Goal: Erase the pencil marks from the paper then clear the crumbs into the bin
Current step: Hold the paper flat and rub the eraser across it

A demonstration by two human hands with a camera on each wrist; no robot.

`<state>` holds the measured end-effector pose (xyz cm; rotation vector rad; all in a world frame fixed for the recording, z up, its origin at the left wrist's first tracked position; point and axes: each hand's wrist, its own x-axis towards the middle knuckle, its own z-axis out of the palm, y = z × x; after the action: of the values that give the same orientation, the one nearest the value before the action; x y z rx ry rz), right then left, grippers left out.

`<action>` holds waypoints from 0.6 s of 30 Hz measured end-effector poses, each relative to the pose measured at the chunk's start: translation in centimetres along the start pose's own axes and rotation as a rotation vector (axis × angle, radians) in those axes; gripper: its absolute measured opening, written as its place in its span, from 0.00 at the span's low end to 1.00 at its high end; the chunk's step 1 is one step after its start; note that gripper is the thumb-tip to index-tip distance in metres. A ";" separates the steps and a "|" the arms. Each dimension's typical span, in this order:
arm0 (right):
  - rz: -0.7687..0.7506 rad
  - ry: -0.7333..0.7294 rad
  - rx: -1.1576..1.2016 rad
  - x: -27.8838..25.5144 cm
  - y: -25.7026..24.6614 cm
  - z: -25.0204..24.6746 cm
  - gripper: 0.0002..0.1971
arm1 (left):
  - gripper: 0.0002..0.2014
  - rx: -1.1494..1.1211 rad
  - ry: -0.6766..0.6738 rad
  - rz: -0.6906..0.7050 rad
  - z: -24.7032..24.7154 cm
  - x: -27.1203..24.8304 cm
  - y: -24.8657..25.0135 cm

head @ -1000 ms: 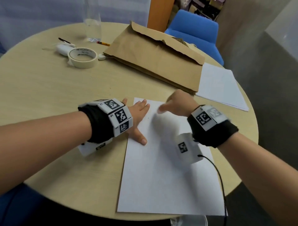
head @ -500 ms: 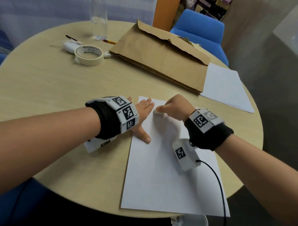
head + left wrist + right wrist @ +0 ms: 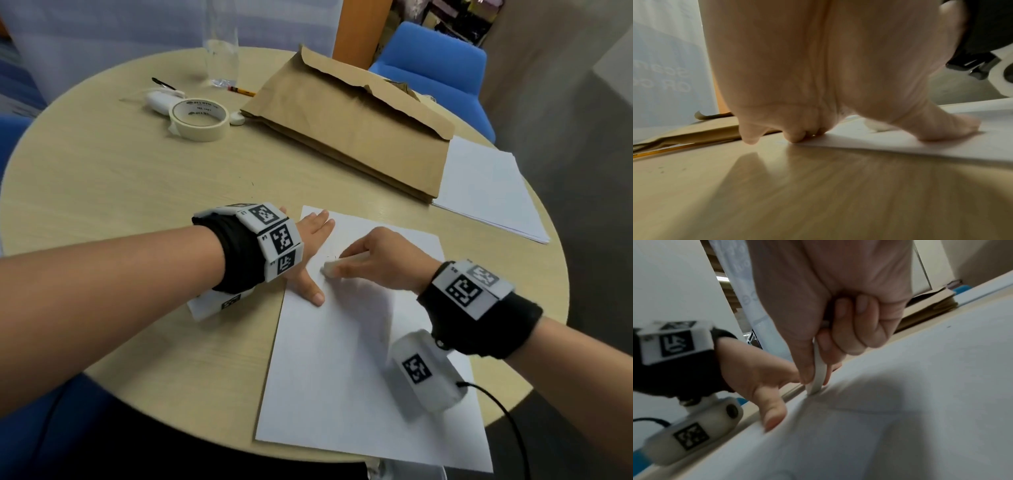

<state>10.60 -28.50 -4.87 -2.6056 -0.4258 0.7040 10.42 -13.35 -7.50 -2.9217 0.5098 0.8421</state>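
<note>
Eraser (image 3: 331, 267): a thin white slab, its lower edge pressed on the paper, centre of the head view, just right of the left thumb.
Right hand (image 3: 383, 262): grip closed on the eraser, thumb on one flat face, curled fingers (image 3: 846, 331) on the other.
Left hand (image 3: 310, 246): flat and open, fingers spread on the paper's upper left corner, thumb lying along its left edge; some fingertips sit on the bare table just past the sheet's edge.
Paper (image 3: 342, 377): a white sheet in the lower centre of the head view, its near edge reaching the table's rim; faint pencil marks (image 3: 330, 257) show just above the eraser.
Table (image 3: 120, 192): round, light wood; bare surface lies left of the sheet and between the sheet and the far objects.
Brown paper bag (image 3: 346, 120): flat in the upper centre, its near edge well apart from the sheet.
Paper stack (image 3: 486, 192): upper right, at the table's rim, tucked against the bag.
Tape roll (image 3: 199, 120): upper left, beside a small white object (image 3: 156, 101).
Pencil (image 3: 241, 90): at the bag's far left corner.
Blue chair (image 3: 442, 68): beyond the table, top right.
</note>
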 end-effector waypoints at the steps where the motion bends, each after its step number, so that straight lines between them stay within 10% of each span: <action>1: 0.005 0.000 0.002 0.3 0.0 -0.5 0.16 | 0.63 0.005 -0.003 0.001 -0.1 -0.1 0.0; 6: 0.076 0.214 0.067 2.8 0.0 -1.4 0.15 | 0.63 -0.010 0.005 -0.001 -0.2 -0.4 0.2; 12: -0.013 -0.084 -0.020 0.2 0.6 -0.9 0.15 | 0.64 -0.004 -0.008 -0.002 -0.2 -0.2 0.1; 18: 0.011 0.133 0.053 2.0 0.8 -1.6 0.15 | 0.63 -0.030 -0.011 0.011 -0.4 -0.2 0.2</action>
<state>13.28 -28.86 -4.76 -2.5879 -0.3480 0.5334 10.40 -13.48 -7.07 -2.9418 0.5170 0.8742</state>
